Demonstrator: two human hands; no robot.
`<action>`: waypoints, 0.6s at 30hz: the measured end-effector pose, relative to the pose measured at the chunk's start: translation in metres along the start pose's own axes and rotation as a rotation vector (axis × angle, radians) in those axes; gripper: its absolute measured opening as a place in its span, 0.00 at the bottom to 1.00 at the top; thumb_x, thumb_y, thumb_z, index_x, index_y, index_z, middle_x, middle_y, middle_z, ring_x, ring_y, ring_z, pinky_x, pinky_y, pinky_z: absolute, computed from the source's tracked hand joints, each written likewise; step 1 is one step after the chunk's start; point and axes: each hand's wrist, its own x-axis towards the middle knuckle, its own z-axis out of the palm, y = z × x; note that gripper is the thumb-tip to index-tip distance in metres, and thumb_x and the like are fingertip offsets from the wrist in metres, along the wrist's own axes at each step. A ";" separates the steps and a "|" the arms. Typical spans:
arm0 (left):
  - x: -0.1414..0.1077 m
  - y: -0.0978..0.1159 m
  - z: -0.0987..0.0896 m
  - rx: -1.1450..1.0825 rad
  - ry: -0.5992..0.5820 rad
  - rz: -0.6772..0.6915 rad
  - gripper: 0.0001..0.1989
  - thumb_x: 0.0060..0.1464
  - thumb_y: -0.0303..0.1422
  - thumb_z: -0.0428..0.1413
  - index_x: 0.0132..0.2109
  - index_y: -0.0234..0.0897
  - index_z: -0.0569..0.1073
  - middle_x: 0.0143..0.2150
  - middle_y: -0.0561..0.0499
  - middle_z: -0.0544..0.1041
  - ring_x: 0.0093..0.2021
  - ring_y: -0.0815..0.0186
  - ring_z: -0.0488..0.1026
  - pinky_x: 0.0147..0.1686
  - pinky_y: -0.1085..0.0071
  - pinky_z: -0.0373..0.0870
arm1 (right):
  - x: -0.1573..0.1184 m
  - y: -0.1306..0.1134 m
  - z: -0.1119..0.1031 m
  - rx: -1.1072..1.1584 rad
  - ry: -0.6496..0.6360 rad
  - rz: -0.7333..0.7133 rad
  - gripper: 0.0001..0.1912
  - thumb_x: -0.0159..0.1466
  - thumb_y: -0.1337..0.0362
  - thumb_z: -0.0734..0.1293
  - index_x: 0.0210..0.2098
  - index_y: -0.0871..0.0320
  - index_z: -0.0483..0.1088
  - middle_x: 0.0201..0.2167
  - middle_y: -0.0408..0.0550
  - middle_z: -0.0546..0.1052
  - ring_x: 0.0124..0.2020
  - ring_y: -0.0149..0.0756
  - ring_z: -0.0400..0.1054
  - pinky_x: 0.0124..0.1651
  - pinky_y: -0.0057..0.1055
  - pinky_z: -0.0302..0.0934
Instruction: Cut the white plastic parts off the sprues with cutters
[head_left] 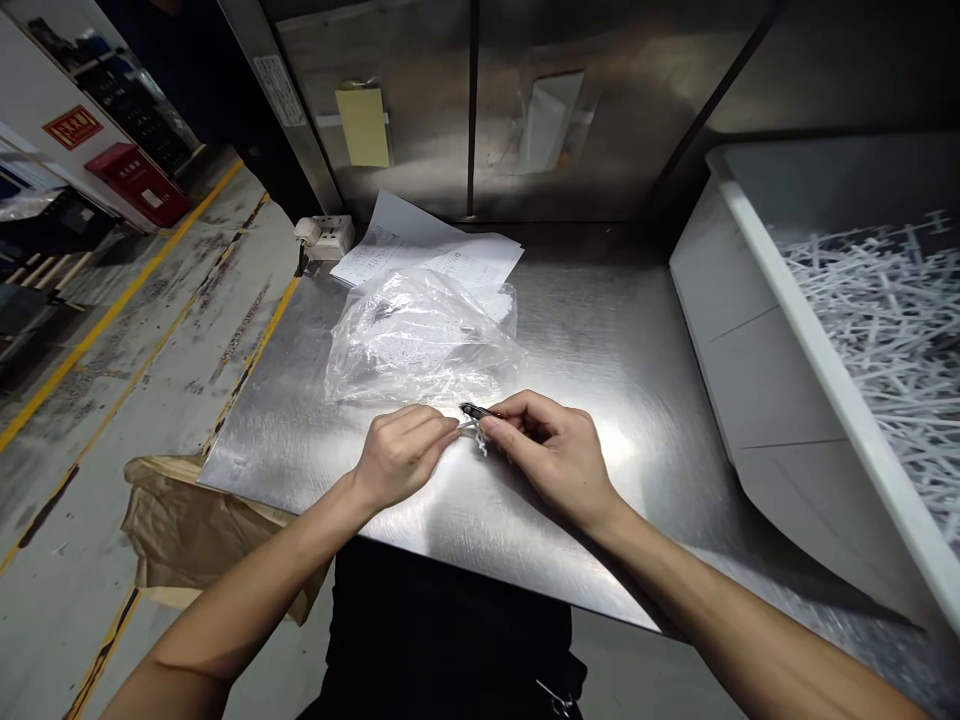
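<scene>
Over the metal table, my left hand (405, 452) is closed on the left end of a small white plastic piece (481, 437). My right hand (559, 450) is wrapped round a small dark cutting tool (477, 410), whose tip lies against the white piece. The two hands are close together, with the piece between them. Just beyond them lies a clear plastic bag (420, 335) with small white bits inside. The handle of the tool is mostly hidden in my right fingers.
A grey bin (817, 300) full of white plastic pieces (885, 340) stands at right. Printed sheets (390, 235) and a power socket (330, 237) lie at the back of the metal table (600, 300). A brown paper bag (187, 530) stands on the floor at left.
</scene>
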 end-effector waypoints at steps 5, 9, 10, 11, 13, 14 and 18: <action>0.000 0.001 0.000 0.022 0.012 -0.038 0.04 0.74 0.28 0.62 0.46 0.37 0.81 0.40 0.49 0.86 0.38 0.64 0.84 0.40 0.68 0.80 | 0.002 0.002 0.002 0.027 0.034 0.079 0.13 0.68 0.53 0.78 0.34 0.55 0.82 0.26 0.43 0.78 0.27 0.34 0.68 0.31 0.34 0.61; 0.001 0.001 -0.001 0.011 0.009 -0.054 0.03 0.74 0.27 0.62 0.47 0.36 0.82 0.40 0.48 0.87 0.38 0.64 0.85 0.40 0.68 0.80 | 0.005 0.001 -0.003 0.006 0.039 0.092 0.13 0.68 0.52 0.78 0.35 0.55 0.83 0.26 0.43 0.77 0.27 0.35 0.68 0.32 0.35 0.61; 0.001 0.002 -0.001 0.005 0.013 -0.063 0.04 0.74 0.27 0.61 0.48 0.36 0.82 0.40 0.48 0.87 0.38 0.64 0.85 0.39 0.68 0.80 | 0.006 0.001 -0.005 -0.005 0.038 0.086 0.13 0.68 0.52 0.78 0.35 0.55 0.83 0.26 0.43 0.78 0.28 0.35 0.68 0.32 0.35 0.61; 0.002 0.002 -0.002 0.000 0.021 -0.070 0.04 0.74 0.26 0.61 0.48 0.36 0.81 0.39 0.49 0.87 0.38 0.64 0.85 0.39 0.68 0.79 | 0.008 0.001 -0.009 -0.013 0.040 0.080 0.13 0.67 0.52 0.79 0.36 0.55 0.83 0.27 0.43 0.78 0.28 0.35 0.69 0.33 0.35 0.62; 0.003 0.003 -0.003 -0.007 0.043 -0.081 0.05 0.75 0.25 0.59 0.49 0.36 0.81 0.38 0.50 0.86 0.36 0.65 0.84 0.37 0.69 0.79 | 0.009 0.002 -0.015 -0.020 0.046 0.070 0.13 0.67 0.51 0.79 0.37 0.55 0.83 0.29 0.45 0.79 0.29 0.37 0.71 0.34 0.36 0.63; 0.003 0.004 -0.003 -0.010 0.053 -0.085 0.06 0.75 0.25 0.59 0.49 0.36 0.81 0.38 0.50 0.86 0.36 0.65 0.84 0.37 0.70 0.78 | 0.010 0.003 -0.018 -0.019 0.043 0.067 0.13 0.67 0.51 0.79 0.38 0.55 0.83 0.30 0.45 0.80 0.30 0.37 0.72 0.34 0.36 0.64; 0.005 0.006 -0.007 -0.054 0.067 -0.122 0.08 0.76 0.24 0.56 0.46 0.36 0.79 0.35 0.52 0.83 0.33 0.68 0.81 0.36 0.72 0.77 | 0.012 0.006 -0.023 -0.042 -0.016 0.049 0.14 0.67 0.51 0.79 0.42 0.55 0.84 0.31 0.46 0.81 0.31 0.39 0.74 0.35 0.38 0.66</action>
